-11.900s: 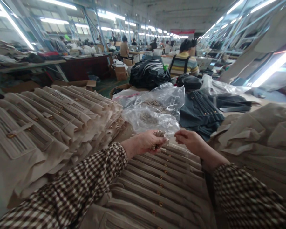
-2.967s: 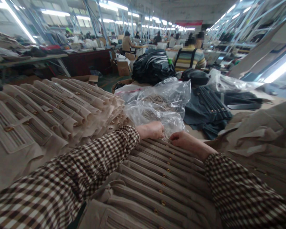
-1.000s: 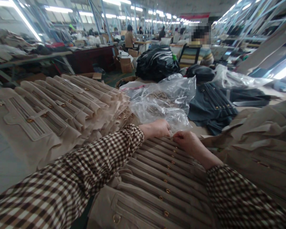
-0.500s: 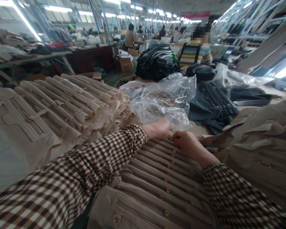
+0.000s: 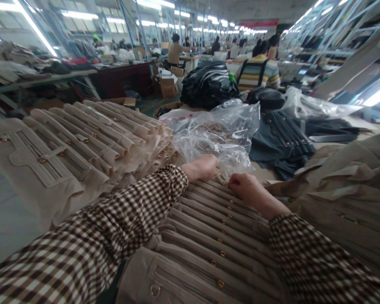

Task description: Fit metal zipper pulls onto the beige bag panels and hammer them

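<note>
One left hand (image 5: 201, 166) and one right hand (image 5: 245, 188) lie just apart, both in brown-and-white gingham sleeves (image 5: 139, 202). Left hand: knuckles up, fingers curled under, pressed against the near side of a clear plastic bag (image 5: 215, 135); whether it pinches anything cannot be told, as the fingertips are hidden. Right hand: fingers curled down on the top layer of a fanned stack of beige coat panels (image 5: 215, 249), with brass buttons in rows along the panels; any pinch cannot be told. Small tan fabric pieces (image 5: 210, 128) fill the bag, and a few (image 5: 222, 177) lie at its near edge, between the hands. A second fanned stack of beige panels (image 5: 66, 143), with brass buckles, lies left of the bag. Right of the hands sits a crumpled beige garment (image 5: 342, 181). Beyond the bag lie a dark slate garment with brass studs (image 5: 281, 143) and a black plastic sack (image 5: 209, 86). Farther on, a co-worker in a striped top (image 5: 259, 74) sits facing away.
</note>
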The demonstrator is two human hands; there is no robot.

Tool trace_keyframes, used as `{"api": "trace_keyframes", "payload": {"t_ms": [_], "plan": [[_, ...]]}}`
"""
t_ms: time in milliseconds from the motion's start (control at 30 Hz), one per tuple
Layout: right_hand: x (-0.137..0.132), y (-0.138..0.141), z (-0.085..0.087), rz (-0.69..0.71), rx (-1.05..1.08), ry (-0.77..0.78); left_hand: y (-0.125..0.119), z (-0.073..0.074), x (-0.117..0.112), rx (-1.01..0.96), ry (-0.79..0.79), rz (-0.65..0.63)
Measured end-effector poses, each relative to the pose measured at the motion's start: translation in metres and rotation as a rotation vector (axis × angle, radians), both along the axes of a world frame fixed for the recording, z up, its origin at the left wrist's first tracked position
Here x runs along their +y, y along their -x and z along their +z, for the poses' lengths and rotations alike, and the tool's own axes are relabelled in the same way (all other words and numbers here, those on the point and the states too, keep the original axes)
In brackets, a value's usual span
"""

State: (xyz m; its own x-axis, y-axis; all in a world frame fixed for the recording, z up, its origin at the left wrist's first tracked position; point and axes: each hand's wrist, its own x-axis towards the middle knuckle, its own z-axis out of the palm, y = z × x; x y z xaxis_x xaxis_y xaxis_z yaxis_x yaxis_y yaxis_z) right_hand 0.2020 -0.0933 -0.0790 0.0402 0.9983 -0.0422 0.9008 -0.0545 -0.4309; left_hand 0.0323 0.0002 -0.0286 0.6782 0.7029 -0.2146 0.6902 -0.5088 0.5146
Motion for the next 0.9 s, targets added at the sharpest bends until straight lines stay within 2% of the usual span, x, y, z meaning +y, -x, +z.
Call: {"api": "trace_keyframes", "payload": {"t_ms": [67, 167, 267, 333, 467, 567, 667, 833, 900], "plan": [[-0.001, 0.003, 0.004, -0.074, 0.141, -0.008, 0.007, 0.007, 0.0, -0.084, 0.077, 0.022], [-0.007, 0.014, 0.012, -0.192, 0.66, 0.09, 0.013, 0.018, -0.008, -0.201, 0.234, 0.034], [-0.014, 0.024, 0.019, -0.158, 1.116, 0.198, 0.011, 0.024, -0.021, -0.282, 0.355, 0.047], [-0.017, 0.026, 0.022, -0.15, 1.208, 0.196, 0.007, 0.025, -0.028, -0.328, 0.414, 0.067], [-0.021, 0.021, 0.023, -0.202, 1.113, 0.106, 0.002, 0.021, -0.031, -0.333, 0.396, 0.109], [-0.024, 0.014, 0.023, -0.224, 1.026, 0.045, 0.001, 0.013, -0.03, -0.287, 0.361, 0.086], [-0.029, 0.006, 0.017, -0.221, 0.917, 0.062, -0.002, 0.005, -0.029, -0.221, 0.322, 0.028], [-0.038, -0.007, -0.001, -0.174, 0.359, 0.015, -0.016, 0.0, -0.033, -0.057, 0.174, -0.067], [-0.04, -0.01, -0.005, -0.143, 0.208, -0.003, -0.023, 0.001, -0.036, 0.004, 0.123, -0.085]]}}
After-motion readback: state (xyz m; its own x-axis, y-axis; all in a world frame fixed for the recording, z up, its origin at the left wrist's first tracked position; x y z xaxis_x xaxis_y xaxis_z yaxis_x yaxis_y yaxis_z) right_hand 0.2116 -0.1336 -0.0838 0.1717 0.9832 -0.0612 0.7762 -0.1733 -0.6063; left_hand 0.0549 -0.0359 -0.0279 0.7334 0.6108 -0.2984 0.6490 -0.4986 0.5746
